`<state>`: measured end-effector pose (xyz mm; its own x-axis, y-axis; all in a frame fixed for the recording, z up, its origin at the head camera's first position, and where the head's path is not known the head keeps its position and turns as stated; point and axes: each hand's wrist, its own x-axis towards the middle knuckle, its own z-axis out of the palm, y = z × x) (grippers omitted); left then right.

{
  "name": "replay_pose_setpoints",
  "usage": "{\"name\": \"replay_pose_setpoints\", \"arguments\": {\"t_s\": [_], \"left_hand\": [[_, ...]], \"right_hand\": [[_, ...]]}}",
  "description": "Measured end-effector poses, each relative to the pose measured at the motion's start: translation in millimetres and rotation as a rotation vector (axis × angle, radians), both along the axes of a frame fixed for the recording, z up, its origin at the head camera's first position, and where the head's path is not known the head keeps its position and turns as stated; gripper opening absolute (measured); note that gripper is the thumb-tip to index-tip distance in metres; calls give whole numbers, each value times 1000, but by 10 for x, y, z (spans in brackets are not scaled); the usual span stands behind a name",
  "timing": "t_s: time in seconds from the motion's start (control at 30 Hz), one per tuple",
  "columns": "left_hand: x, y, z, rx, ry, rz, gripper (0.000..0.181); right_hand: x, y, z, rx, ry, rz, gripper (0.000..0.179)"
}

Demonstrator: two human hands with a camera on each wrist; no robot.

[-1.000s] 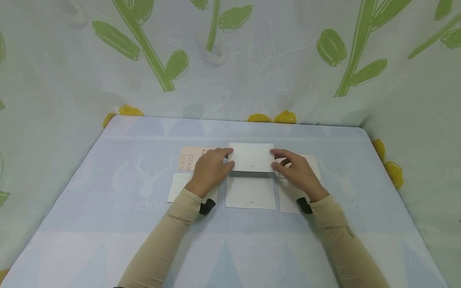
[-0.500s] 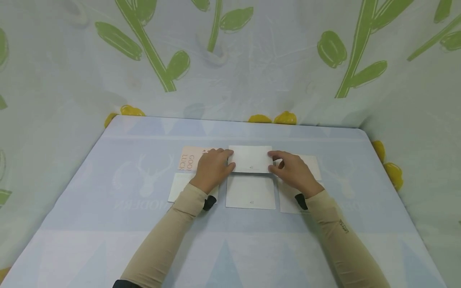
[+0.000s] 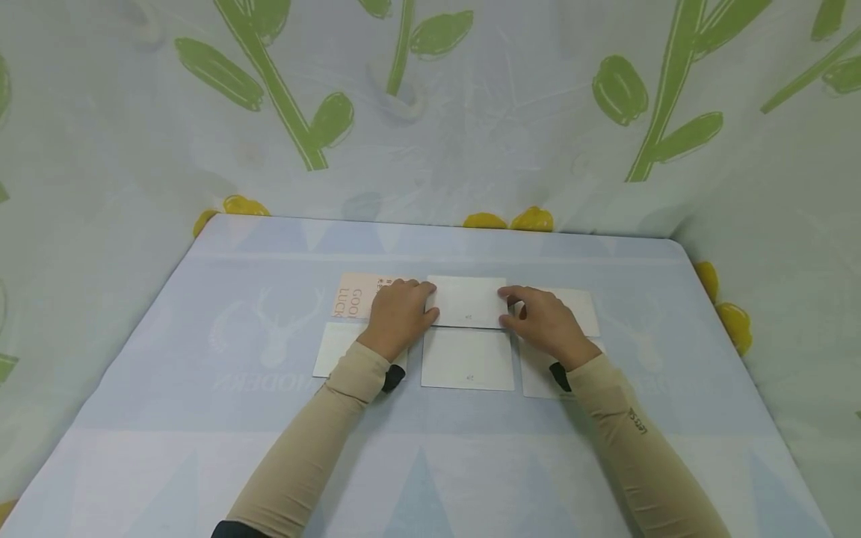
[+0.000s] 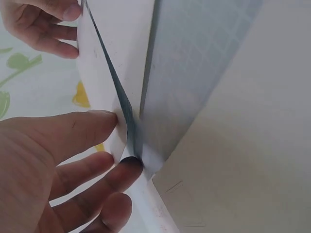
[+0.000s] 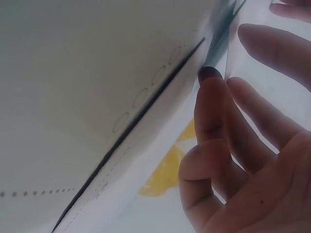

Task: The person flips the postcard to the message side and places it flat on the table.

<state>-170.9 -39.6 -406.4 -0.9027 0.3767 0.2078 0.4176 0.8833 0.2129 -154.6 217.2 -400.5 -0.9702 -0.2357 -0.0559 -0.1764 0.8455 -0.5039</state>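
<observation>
A white card (image 3: 467,301) with a tiny mark near its front edge lies in the middle of the back row. My left hand (image 3: 398,317) holds its left edge with thumb and fingertips, and my right hand (image 3: 546,321) holds its right edge the same way. Just in front is another white card (image 3: 467,360), a thin dark line between the two. In the left wrist view, the fingertips of the left hand (image 4: 73,160) are at the card's edge. The right wrist view has the right hand (image 5: 252,136) likewise at an edge; what lies under the fingertips is partly hidden.
Behind my left hand is a pinkish "GOOD LUCK" card (image 3: 351,295), with a white card (image 3: 328,350) in front of it. To the right lie two more white cards, a back one (image 3: 581,308) and a front one (image 3: 538,377). Patterned cloth walls surround the pale blue table (image 3: 430,463).
The held white card has come down and slightly toward me, narrowing the gap to the card in front. Both hands have stayed at its edges, the right shifting a little to the left.
</observation>
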Motion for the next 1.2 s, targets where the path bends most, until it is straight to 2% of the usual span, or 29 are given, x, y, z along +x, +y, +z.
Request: {"name": "replay_pose_setpoints", "arguments": {"t_s": [0.3, 0.57, 0.8, 1.2], "left_hand": [[21, 16, -5, -21, 74, -4, 35], [38, 28, -3, -33, 97, 1, 33], [48, 30, -21, -38, 135, 1, 32], [41, 28, -42, -46, 134, 6, 29]], "right_hand": [[5, -30, 1, 36, 14, -7, 47], [10, -45, -28, 64, 64, -5, 47], [7, -38, -36, 65, 72, 0, 46], [2, -41, -51, 66, 71, 0, 46]]}}
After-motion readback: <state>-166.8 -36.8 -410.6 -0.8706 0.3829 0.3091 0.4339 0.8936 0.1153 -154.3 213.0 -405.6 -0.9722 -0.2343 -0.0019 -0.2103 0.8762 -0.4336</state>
